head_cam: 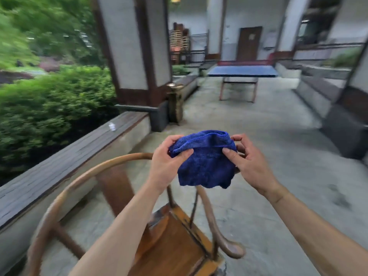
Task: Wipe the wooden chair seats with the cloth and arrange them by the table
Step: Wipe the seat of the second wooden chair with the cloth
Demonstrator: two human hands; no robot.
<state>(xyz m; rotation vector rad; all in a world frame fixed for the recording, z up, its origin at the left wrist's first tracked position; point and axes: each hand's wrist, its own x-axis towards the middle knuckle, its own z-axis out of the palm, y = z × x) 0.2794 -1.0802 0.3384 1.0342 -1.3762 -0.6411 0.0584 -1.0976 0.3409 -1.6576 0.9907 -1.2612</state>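
Observation:
A blue cloth (207,164) hangs between both hands in front of me, above a wooden chair. My left hand (167,162) pinches its upper left corner and my right hand (249,162) pinches its upper right corner. The wooden chair (79,182) has a curved round back rail and an orange-brown seat (175,246), which lies below my forearms and is partly hidden by them. The chair's right armrest end (233,250) curls out at the lower middle.
A long wooden bench ledge (65,162) runs along the left, with green bushes behind it. A pillar (135,56) stands ahead left. A blue table-tennis table (242,71) stands farther ahead on the concrete floor (278,136). Low walls line the right side.

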